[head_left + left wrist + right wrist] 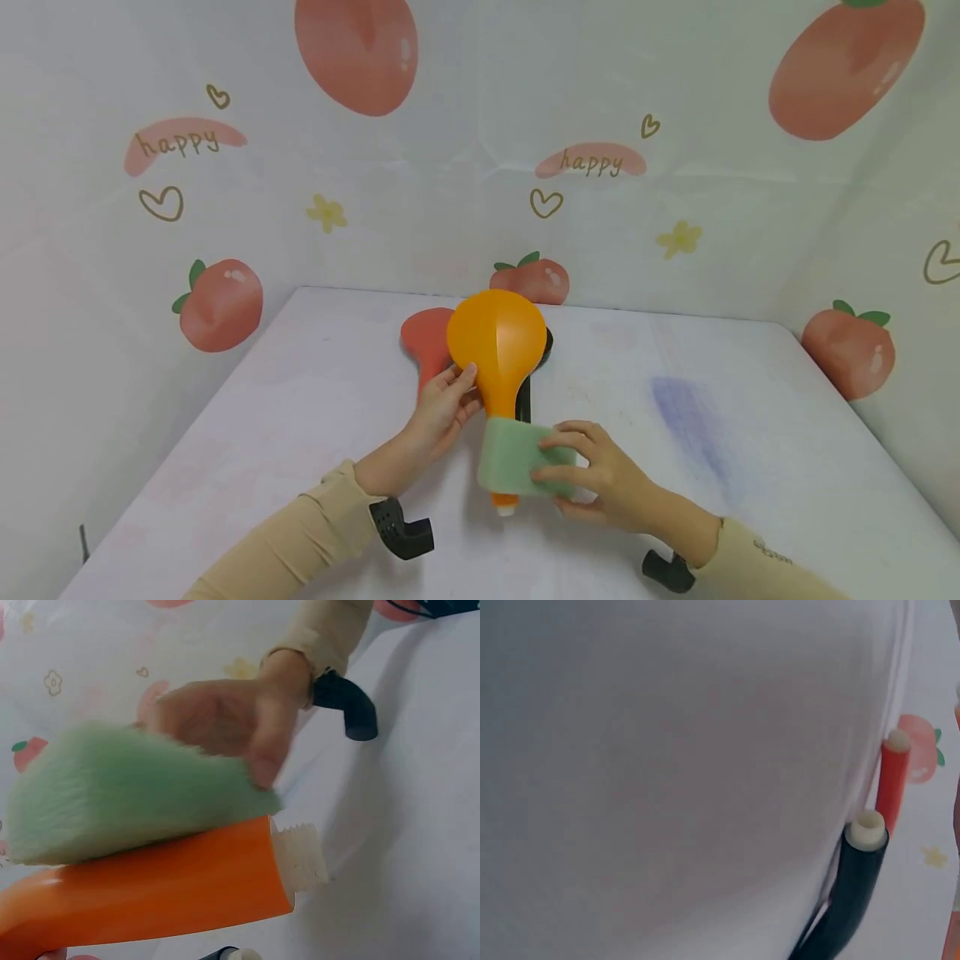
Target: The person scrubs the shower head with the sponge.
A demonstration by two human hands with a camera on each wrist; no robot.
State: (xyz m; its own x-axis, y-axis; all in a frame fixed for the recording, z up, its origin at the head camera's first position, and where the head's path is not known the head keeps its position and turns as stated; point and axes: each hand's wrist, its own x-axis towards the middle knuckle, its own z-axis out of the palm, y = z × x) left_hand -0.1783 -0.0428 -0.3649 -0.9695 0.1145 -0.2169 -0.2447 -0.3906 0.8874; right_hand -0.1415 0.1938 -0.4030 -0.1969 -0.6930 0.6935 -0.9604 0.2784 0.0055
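Observation:
My left hand (442, 412) holds an orange shower head (498, 342) at the neck, its round head up and its white threaded end (301, 857) down. In my right hand (600, 475) is a light green sponge (517, 457), gripped by its right end. The sponge lies across the orange handle (172, 889) and hides part of it in the head view. From the left wrist view, the sponge runs along the handle, slightly blurred, with the right hand (225, 724) behind it.
Behind the orange one, a red shower head (426, 333) and a black shower head (524, 400) lie on the white table (300, 375), partly covered. Their pale ends show in the right wrist view, black handle (855, 885) beside red handle (891, 780). A printed cloth backdrop (450, 183) stands behind.

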